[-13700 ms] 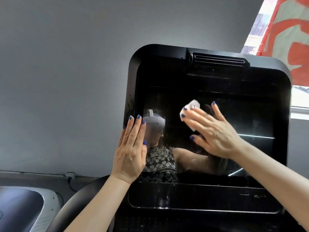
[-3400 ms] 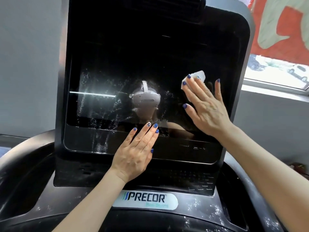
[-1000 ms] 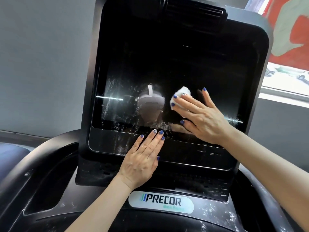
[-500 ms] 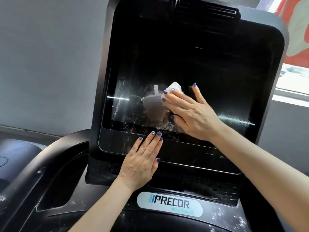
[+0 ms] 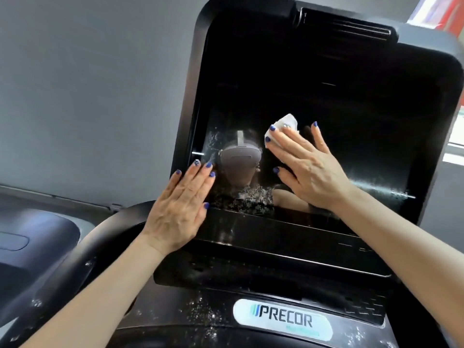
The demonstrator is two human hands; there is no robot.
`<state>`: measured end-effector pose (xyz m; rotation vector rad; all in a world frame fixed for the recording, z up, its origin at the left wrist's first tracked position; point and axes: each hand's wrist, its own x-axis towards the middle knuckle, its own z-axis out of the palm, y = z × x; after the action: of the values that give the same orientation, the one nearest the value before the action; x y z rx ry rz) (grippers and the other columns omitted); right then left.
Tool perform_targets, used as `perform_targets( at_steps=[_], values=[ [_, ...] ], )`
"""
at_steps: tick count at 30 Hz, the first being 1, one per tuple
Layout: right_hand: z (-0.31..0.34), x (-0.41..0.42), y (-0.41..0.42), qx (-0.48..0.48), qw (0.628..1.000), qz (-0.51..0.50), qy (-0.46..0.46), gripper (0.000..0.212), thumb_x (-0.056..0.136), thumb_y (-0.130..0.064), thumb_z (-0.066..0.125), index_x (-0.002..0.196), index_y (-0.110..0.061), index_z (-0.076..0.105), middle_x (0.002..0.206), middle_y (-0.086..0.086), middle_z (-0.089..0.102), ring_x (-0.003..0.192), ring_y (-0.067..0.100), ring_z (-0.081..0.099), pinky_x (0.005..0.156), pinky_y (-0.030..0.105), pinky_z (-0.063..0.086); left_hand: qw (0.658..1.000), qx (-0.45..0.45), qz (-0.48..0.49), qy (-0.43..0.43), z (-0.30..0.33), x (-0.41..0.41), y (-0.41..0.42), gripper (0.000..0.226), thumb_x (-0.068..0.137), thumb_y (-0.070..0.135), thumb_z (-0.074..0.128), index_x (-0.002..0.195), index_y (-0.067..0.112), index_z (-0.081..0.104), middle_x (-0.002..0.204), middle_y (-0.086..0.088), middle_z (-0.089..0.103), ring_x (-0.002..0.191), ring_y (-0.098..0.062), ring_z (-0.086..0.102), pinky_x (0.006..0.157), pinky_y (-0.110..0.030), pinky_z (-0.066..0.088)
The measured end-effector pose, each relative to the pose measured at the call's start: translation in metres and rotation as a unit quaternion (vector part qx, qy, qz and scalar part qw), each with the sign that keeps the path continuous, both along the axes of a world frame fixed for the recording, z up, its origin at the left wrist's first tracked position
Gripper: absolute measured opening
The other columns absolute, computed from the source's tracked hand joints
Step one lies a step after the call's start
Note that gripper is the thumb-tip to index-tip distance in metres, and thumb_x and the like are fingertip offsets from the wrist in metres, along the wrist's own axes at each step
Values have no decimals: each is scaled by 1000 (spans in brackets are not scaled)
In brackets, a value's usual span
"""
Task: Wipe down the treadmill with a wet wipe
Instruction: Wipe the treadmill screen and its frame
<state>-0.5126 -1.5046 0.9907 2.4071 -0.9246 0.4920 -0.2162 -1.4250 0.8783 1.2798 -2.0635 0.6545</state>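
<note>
Right hand (image 5: 310, 169), fingers flat and spread, presses the wet wipe (image 5: 282, 129) mid-screen on the treadmill console (image 5: 339, 101). Left hand (image 5: 180, 207), fingers together, braces the corner. Streaks remain; the speckled lower deck (image 5: 200, 315) looks untouched, so loads left.

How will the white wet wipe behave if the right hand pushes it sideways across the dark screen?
The wet wipe looks crumpled and limp, so it will probably bunch up. The right hand presses it flat, which should keep it gliding on the glossy screen. It likely weighs very little.
</note>
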Motion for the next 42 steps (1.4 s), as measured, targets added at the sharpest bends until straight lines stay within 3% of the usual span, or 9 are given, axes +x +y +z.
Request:
perform_targets(
  at_steps=[6, 11, 17, 26, 30, 35, 42],
  values=[
    [22, -24, -11, 0, 994, 29, 108, 55, 99, -32, 40, 152, -19, 43, 162, -2, 33, 150, 14, 26, 123, 60, -1, 997, 20, -8, 81, -13, 24, -13, 60, 102, 22, 40, 155, 0, 26, 164, -19, 24, 154, -31, 18, 126, -46, 17],
    [24, 47, -18, 9, 991, 57, 119, 56, 100, -35, 43, 154, -19, 41, 164, -2, 29, 152, 17, 24, 124, 60, 1, 994, 30, -33, 99, -18, 26, -17, 59, 103, 23, 38, 156, -1, 26, 166, -15, 15, 156, -27, 14, 127, -41, 14],
    [17, 117, -20, 11, 989, 67, 128, 56, 103, -38, 36, 156, -22, 33, 165, -4, 21, 154, 16, 16, 124, 53, -10, 991, 33, -56, 114, -23, 29, -18, 60, 103, 23, 38, 156, 1, 22, 167, -13, 13, 155, -28, 15, 127, -41, 14],
    [34, 29, -6, 31, 990, 3, 138, 58, 100, -36, 40, 156, -23, 31, 163, -5, 27, 151, 13, 22, 124, 57, -6, 986, 35, -75, 144, -29, 29, -14, 57, 105, 21, 40, 155, -3, 25, 165, -19, 19, 154, -31, 20, 126, -44, 20],
    [27, 60, -4, 33, 993, 5, 114, 65, 98, -39, 42, 157, -17, 24, 160, -4, 26, 151, 12, 20, 124, 57, -2, 985, 44, -80, 148, -30, 30, -14, 58, 105, 20, 41, 155, -2, 25, 165, -19, 20, 154, -31, 20, 125, -44, 21],
    [8, 124, -3, 22, 993, 41, 109, 55, 103, -38, 40, 153, -16, 38, 161, 2, 32, 153, 18, 21, 125, 55, 1, 986, 43, -73, 145, -31, 30, -14, 58, 106, 24, 37, 157, 2, 19, 165, -16, 18, 155, -28, 17, 127, -39, 15],
    [6, 58, 9, 13, 992, 4, 123, 54, 102, -35, 39, 154, -24, 31, 161, -5, 29, 151, 10, 22, 124, 56, -2, 983, 45, -92, 152, -35, 32, -14, 55, 106, 20, 38, 155, -1, 27, 164, -18, 21, 153, -31, 21, 126, -41, 16]
  ],
)
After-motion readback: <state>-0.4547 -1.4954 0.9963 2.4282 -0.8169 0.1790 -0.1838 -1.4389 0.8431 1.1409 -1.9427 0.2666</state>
